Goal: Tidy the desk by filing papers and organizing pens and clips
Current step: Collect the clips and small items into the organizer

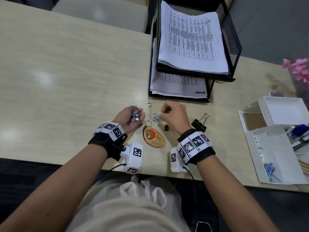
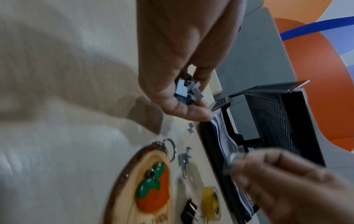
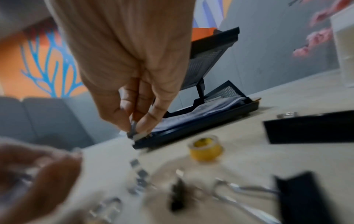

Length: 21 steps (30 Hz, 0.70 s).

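The left hand (image 1: 132,117) cups a heap of staple strips (image 1: 135,116); the right hand (image 1: 173,114) pinches one more (image 3: 134,130) just above the desk (image 1: 66,72). Carry it across low, drop it into the cupped palm (keep that palm level), then fetch the loose strips (image 1: 155,116) beside the keychain (image 1: 153,136).

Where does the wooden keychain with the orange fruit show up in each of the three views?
Head: wooden keychain lies low centre on the desk, between the two wrists.
Left wrist: along the bottom edge, left of centre, ring pointing up.
Right wrist: cannot be made out; the foreground is blurred.
Shared landmark: the black mesh paper tray.
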Each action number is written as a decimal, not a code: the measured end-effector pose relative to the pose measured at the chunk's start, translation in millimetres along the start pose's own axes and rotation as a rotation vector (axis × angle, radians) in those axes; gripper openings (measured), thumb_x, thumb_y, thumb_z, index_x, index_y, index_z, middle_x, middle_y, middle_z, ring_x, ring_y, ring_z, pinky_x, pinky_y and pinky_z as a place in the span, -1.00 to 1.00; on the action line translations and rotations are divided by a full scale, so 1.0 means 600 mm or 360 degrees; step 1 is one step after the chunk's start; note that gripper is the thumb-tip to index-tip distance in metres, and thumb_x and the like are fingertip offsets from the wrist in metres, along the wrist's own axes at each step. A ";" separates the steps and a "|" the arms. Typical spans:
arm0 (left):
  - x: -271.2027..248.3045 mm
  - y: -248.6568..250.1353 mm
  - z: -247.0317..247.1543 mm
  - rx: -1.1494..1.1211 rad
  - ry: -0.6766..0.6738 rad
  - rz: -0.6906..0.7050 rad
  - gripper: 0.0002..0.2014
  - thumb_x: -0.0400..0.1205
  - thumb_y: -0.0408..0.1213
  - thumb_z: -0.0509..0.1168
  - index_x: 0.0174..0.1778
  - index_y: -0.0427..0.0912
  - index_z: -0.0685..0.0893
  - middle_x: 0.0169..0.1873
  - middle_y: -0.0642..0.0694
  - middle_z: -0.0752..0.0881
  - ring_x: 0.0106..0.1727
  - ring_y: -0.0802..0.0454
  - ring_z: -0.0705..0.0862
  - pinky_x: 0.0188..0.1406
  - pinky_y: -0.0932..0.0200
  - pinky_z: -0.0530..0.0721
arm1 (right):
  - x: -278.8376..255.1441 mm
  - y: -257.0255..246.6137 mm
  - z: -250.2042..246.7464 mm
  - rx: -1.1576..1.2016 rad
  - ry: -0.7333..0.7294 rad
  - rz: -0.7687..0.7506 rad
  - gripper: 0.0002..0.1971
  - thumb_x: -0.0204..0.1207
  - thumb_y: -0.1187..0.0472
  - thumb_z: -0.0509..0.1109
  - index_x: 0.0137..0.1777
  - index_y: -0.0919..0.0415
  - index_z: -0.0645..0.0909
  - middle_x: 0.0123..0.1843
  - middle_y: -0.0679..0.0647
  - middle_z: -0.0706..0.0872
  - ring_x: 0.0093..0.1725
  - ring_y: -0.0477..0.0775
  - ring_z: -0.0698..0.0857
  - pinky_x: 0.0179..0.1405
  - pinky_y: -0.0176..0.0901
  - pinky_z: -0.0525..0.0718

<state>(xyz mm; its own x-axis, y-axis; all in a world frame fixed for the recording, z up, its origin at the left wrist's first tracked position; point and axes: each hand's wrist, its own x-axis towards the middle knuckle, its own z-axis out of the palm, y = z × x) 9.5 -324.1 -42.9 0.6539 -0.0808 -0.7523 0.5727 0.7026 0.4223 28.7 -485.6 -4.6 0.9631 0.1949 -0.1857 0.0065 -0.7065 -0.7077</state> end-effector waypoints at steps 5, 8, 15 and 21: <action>0.000 -0.012 0.026 0.0025 -0.0146 -0.0123 -0.64 0.74 -0.22 -0.01 -0.24 -0.35 0.54 -0.61 -0.19 0.72 -0.62 0.04 0.72 -0.60 0.32 0.69 | 0.012 -0.049 -0.004 0.0294 -0.0123 -0.0171 -0.90 0.32 0.42 0.53 -0.18 0.31 0.70 -0.26 0.05 0.71 -0.31 -0.16 0.62 -0.31 -0.58 0.58; 0.004 -0.007 0.021 0.0031 -0.0035 -0.0118 -0.63 0.73 -0.20 0.05 -0.34 -0.28 0.54 -0.67 -0.13 0.67 -0.67 0.11 0.67 -0.63 0.36 0.67 | 0.021 -0.037 0.001 0.0258 -0.0027 -0.0097 -0.96 0.41 0.43 0.45 -0.16 0.35 0.70 -0.25 0.05 0.69 -0.29 -0.13 0.62 -0.21 -0.55 0.63; 0.011 0.015 -0.014 0.0015 0.0124 -0.0119 -0.65 0.70 -0.20 0.08 -0.40 -0.20 0.49 -0.74 -0.06 0.59 -0.80 0.19 0.49 -0.77 0.48 0.50 | 0.010 0.011 0.050 -0.0558 -0.0284 -0.0065 -0.78 0.43 0.46 0.29 0.03 0.36 0.67 0.08 0.23 0.66 0.07 0.20 0.63 0.10 -0.05 0.64; 0.017 0.008 -0.014 -0.0043 0.0101 -0.0166 -0.65 0.70 -0.19 0.08 -0.40 -0.20 0.48 -0.71 -0.08 0.60 -0.71 0.14 0.54 -0.76 0.44 0.56 | 0.015 0.013 0.049 -0.0254 -0.0118 0.0115 -0.80 0.39 0.49 0.26 -0.14 0.35 0.71 -0.13 0.22 0.75 -0.14 0.11 0.72 -0.27 -0.27 0.68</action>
<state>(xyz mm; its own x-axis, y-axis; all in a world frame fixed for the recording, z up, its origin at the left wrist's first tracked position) 15.3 -315.6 -52.8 0.5585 -0.1103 -0.8222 0.6217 0.7118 0.3268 29.6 -469.4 -31.5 0.9402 0.1853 -0.2857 -0.0135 -0.8181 -0.5749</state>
